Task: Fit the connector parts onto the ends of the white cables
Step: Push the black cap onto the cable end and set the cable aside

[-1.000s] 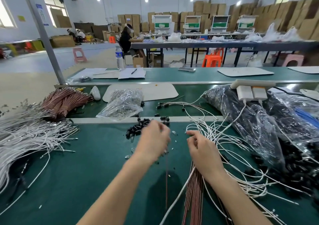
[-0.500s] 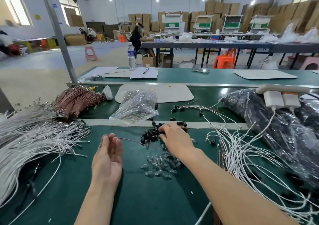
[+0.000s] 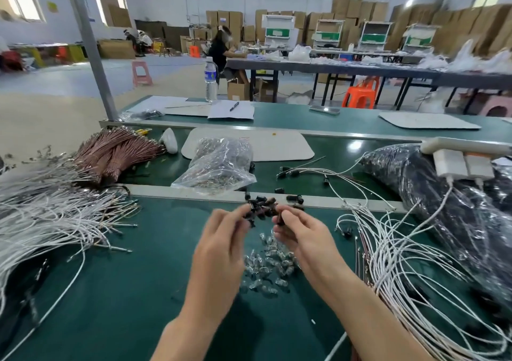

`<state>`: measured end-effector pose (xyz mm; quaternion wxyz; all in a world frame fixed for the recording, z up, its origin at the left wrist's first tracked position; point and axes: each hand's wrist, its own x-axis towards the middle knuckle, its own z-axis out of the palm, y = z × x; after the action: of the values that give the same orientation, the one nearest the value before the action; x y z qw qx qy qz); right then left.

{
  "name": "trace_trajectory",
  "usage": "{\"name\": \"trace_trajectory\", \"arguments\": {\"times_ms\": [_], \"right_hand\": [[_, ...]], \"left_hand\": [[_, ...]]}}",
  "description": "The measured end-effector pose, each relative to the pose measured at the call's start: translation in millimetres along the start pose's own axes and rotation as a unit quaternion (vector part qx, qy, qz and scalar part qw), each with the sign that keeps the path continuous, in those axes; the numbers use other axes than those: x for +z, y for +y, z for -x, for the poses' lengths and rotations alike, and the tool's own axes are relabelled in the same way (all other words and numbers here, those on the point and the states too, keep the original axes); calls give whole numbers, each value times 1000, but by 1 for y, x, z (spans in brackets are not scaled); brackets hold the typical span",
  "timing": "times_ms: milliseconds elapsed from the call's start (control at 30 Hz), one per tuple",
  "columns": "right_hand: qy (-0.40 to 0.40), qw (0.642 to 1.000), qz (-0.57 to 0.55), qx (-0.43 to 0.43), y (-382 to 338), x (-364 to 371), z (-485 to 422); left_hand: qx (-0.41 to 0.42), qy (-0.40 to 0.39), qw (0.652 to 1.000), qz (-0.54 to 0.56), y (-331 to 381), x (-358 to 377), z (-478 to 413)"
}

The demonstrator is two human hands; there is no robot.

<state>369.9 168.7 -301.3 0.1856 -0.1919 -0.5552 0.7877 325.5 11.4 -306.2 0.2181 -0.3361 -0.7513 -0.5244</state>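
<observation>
My left hand and my right hand are raised close together over the green bench, each with its fingertips pinched on a small black connector part. Just beyond the fingers lies a heap of black connector parts by the metal rail. Under my hands sits a scatter of clear plastic caps. A loose tangle of white cables spreads on the right, and a thick bundle of white cables lies on the left. No cable is in either hand.
A clear bag of small parts and a bundle of brown wires lie beyond the rail. Black plastic bags with white chargers on top fill the right side. A person sits at a far table.
My left hand, held open and flat half a second ago, has risen and closed on a black part. My right hand drew back from the heap toward it with a part.
</observation>
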Motion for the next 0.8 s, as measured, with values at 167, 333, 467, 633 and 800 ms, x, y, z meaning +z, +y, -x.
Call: {"name": "trace_trajectory", "arguments": {"times_ms": [167, 333, 467, 633, 800], "right_hand": [[-34, 959, -273, 67, -2, -16, 38], [-31, 946, -320, 51, -5, -22, 45], [-39, 944, -324, 41, -4, -25, 46], [-44, 965, -258, 37, 1, -26, 44], [-48, 968, -245, 30, 1, -26, 42]], "left_hand": [[45, -42, 998, -2, 5, 16, 14], [63, -54, 997, -7, 7, 18, 19], [68, -58, 996, -20, 6, 20, 20], [63, -65, 996, -26, 4, 23, 20], [62, -88, 994, -9, 5, 23, 20]]}}
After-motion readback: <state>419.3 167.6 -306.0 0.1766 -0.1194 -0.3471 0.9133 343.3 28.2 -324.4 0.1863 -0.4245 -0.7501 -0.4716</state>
